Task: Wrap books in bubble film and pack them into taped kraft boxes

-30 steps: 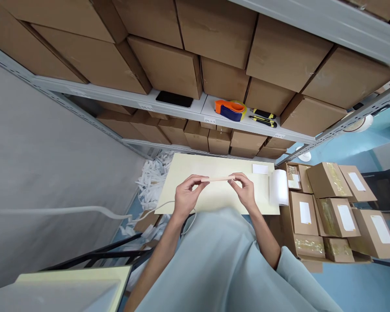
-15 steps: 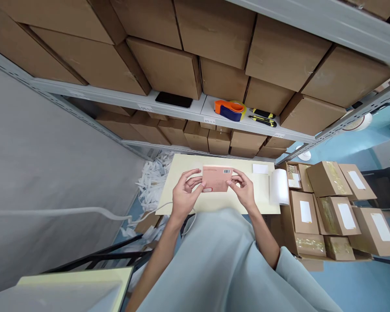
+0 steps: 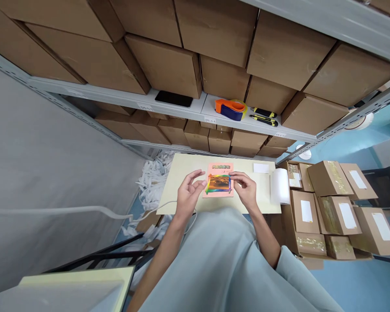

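A thin pink book (image 3: 218,194) is in front of me over the pale yellow table, its front towards me, with a dark picture in a rainbow-coloured frame. My right hand (image 3: 246,189) pinches the book's right edge, fingertips over the cover. At the left edge, my left hand (image 3: 190,193) has its thumb and curled fingers apart; its thumb tip is at the edge, and I cannot tell whether it touches. Whether the book rests on the table is unclear.
The table (image 3: 178,173) also bears a white roll (image 3: 280,186) and a small white card (image 3: 261,167). Ahead, a shelf holds boxes, an orange-and-blue tape dispenser (image 3: 230,109), box cutters (image 3: 264,117) and a black flat slab (image 3: 173,99). Labelled cartons (image 3: 339,212) are stacked right; white scraps (image 3: 152,177) lie left.
The book has been turned over from its barcoded back to its picture front, and now looks taller. My left hand's fingers have come off its face; my right hand still grips the right side.
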{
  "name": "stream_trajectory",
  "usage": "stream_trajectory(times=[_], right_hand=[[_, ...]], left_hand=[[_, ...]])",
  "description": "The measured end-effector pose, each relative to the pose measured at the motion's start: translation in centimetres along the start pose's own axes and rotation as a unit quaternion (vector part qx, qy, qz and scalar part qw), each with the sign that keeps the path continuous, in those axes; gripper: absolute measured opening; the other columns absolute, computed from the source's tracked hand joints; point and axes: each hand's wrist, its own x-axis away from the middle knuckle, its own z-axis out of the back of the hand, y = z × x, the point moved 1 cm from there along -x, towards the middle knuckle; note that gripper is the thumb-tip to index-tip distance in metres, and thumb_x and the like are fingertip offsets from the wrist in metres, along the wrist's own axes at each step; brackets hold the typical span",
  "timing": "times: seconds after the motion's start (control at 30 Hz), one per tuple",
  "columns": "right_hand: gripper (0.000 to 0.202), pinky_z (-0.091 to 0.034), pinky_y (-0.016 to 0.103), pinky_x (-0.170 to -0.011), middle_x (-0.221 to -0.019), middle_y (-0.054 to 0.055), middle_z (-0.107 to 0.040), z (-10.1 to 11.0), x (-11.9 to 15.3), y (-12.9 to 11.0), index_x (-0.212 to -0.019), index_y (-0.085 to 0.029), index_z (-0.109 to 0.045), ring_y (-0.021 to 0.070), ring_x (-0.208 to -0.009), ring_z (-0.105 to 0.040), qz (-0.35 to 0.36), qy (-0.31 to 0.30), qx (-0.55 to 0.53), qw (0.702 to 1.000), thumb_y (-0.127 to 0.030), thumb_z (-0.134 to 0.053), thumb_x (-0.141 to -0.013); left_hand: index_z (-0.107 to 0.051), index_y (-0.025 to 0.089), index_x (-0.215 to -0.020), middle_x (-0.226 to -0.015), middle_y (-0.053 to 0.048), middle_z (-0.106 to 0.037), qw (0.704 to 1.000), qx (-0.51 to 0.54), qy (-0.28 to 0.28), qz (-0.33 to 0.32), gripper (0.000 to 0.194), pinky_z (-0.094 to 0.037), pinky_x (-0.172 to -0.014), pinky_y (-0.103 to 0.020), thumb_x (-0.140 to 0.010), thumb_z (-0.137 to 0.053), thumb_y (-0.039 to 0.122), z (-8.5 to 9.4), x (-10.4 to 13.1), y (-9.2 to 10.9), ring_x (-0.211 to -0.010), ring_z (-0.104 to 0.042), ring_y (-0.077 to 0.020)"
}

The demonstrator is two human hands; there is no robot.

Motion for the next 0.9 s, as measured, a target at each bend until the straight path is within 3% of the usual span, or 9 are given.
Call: stream_trajectory(times=[0.13, 0.23, 0.33, 0.43, 0.5, 0.63, 0.7, 0.77, 0.9], right_hand=[[0.015, -0.066, 0.044, -0.104, -0.124, 0.011, -0.082, -0.2, -0.4, 0.7, -0.099, -0.028, -0.085, 0.0278, -0.124, -0.076, -0.009, -0.025, 0.002, 1.0, -0.038, -0.074, -0.093], [0.019, -0.065, 0.043, -0.108, -0.148, 0.013, -0.073, -0.7, -0.7, 2.1, -0.101, -0.027, -0.083, 0.0279, -0.129, -0.075, -0.032, -0.038, 0.004, 0.999, -0.042, -0.076, -0.093], [0.029, -0.064, 0.043, -0.109, -0.161, 0.015, -0.064, -2.1, -1.0, 4.1, -0.101, -0.025, -0.08, 0.0292, -0.13, -0.075, -0.08, -0.026, -0.019, 0.996, -0.051, -0.082, -0.089], [0.045, -0.064, 0.046, -0.11, -0.14, 0.015, -0.078, -4.4, -1.1, 6.1, -0.099, -0.024, -0.073, 0.0299, -0.121, -0.079, -0.143, -0.003, -0.067, 0.987, -0.061, -0.089, -0.081], [0.05, -0.065, 0.048, -0.109, -0.127, 0.014, -0.083, -6.4, -1.2, 7.0, -0.104, -0.024, -0.073, 0.0308, -0.117, -0.081, -0.181, -0.014, -0.087, 0.98, -0.065, -0.088, -0.081], [0.05, -0.068, 0.046, -0.098, -0.116, 0.012, -0.085, -10.8, -1.8, 8.4, -0.115, -0.022, -0.078, 0.0307, -0.108, -0.082, -0.223, -0.049, -0.089, 0.969, -0.065, -0.08, -0.088], [0.048, -0.068, 0.044, -0.094, -0.113, 0.011, -0.086, -13.2, -2.8, 9.7, -0.118, -0.022, -0.076, 0.0286, -0.104, -0.082, -0.234, -0.056, -0.089, 0.967, -0.061, -0.078, -0.089], [0.047, -0.068, 0.041, -0.092, -0.109, 0.009, -0.086, -15.8, -4.2, 11.6, -0.119, -0.023, -0.074, 0.0261, -0.1, -0.081, -0.252, -0.052, -0.075, 0.963, -0.057, -0.08, -0.088], [0.033, -0.066, 0.035, -0.085, -0.098, 0.007, -0.085, -21.4, -7.9, 15.9, -0.109, -0.022, -0.076, 0.0212, -0.088, -0.079, -0.297, -0.036, 0.012, 0.954, -0.046, -0.081, -0.086]], left_hand=[[-0.074, 0.019, -0.135, -0.124, -0.014, -0.078, 0.996, 0.036, -0.008, 0.085, 0.068, -0.067, -0.091, -0.036, -0.077, -0.096, 0.047, 0.5, -0.7, -1.6, -0.093, -0.078, -0.0186], [-0.075, 0.018, -0.134, -0.123, -0.015, -0.079, 0.993, 0.039, 0.011, 0.114, 0.077, -0.068, -0.094, -0.039, -0.069, -0.101, 0.049, 1.2, -1.2, -2.4, -0.098, -0.079, -0.022], [-0.08, 0.015, -0.119, -0.106, -0.012, -0.081, 0.992, 0.009, 0.028, 0.124, 0.063, -0.068, -0.091, -0.041, -0.071, -0.099, 0.051, 1.4, -1.2, -2.4, -0.096, -0.079, -0.0243], [-0.084, 0.018, -0.103, -0.099, -0.009, -0.08, 0.996, -0.043, 0.031, 0.066, 0.036, -0.068, -0.09, -0.039, -0.083, -0.09, 0.047, 0.7, -0.7, -1.6, -0.092, -0.078, -0.0224], [-0.086, 0.022, -0.1, -0.096, -0.007, -0.078, 0.995, -0.094, -0.005, 0.009, 0.021, -0.068, -0.089, -0.037, -0.09, -0.083, 0.04, 0.1, -0.3, -0.9, -0.09, -0.077, -0.021], [-0.087, 0.028, -0.102, -0.095, -0.005, -0.079, 0.98, -0.184, -0.056, -0.051, 0.014, -0.066, -0.089, -0.036, -0.094, -0.076, 0.031, 0.5, -0.6, -0.4, -0.09, -0.077, -0.022], [-0.087, 0.028, -0.104, -0.097, -0.006, -0.079, 0.979, -0.198, -0.02, -0.05, 0.015, -0.066, -0.09, -0.036, -0.096, -0.075, 0.032, 2.5, -1.7, -1.0, -0.092, -0.077, -0.0219], [-0.085, 0.026, -0.109, -0.101, -0.006, -0.078, 0.979, -0.198, 0.04, -0.032, 0.018, -0.065, -0.092, -0.035, -0.098, -0.074, 0.034, 5.6, -3.7, -2.5, -0.094, -0.077, -0.0212], [-0.082, 0.02, -0.113, -0.111, -0.01, -0.079, 0.966, -0.2, 0.148, 0.066, 0.024, -0.065, -0.091, -0.035, -0.097, -0.072, 0.035, 13.4, -9.7, -8.4, -0.099, -0.078, -0.0226]])
